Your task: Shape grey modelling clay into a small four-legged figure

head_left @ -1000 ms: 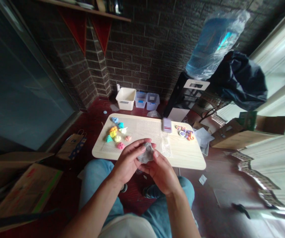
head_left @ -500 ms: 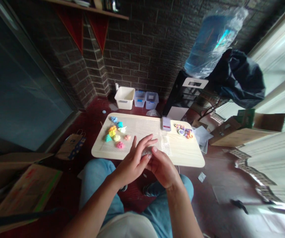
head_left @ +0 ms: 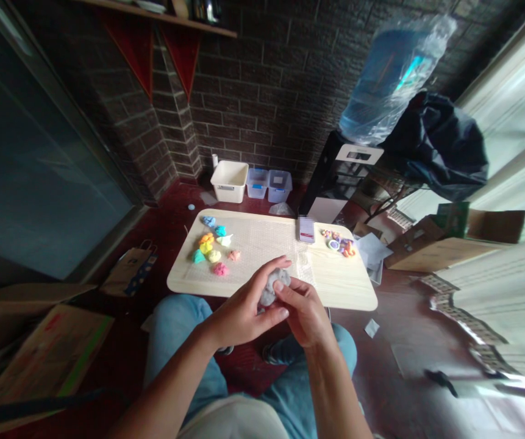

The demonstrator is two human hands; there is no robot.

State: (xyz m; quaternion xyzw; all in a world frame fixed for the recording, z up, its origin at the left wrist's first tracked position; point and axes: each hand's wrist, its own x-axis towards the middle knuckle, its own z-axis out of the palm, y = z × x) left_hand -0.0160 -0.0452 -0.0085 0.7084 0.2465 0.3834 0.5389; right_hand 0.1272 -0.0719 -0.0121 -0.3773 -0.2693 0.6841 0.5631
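A dark brick wall point(head_left: 253, 110) stands at the back, with a dark red floor point(head_left: 166, 219) below it. At the far left is a big brown box point(head_left: 47, 360), and then a paper bag point(head_left: 129, 268) on the floor. Next comes the pale table point(head_left: 339, 286), with round corners. On its left part sit soft lumps: blue point(head_left: 209, 221), teal point(head_left: 221, 230), orange point(head_left: 206, 239), yellow point(head_left: 206, 248), green point(head_left: 199, 256), white point(head_left: 224, 240), pink point(head_left: 221, 269) and more. A clear bumpy sheet point(head_left: 266, 235) lies flat on the table.

The left hand point(head_left: 246, 305) is curled around the left side of the gray lump point(head_left: 269, 292), gripping it. The gray lump is up in front of the table's near edge, between both hands. Its long way slants, from low on the left to high on the right. It looks dull, soft and bumpy, with little dents on top. The right hand point(head_left: 305, 308) grips it too, with the thumb pressed on its face and the fingers bent.

Farther right, a phone point(head_left: 307, 228) lies near the table's back edge, then some small bright bits point(head_left: 348, 247). Past them is a blue water bottle point(head_left: 392, 79) in clear wrap.
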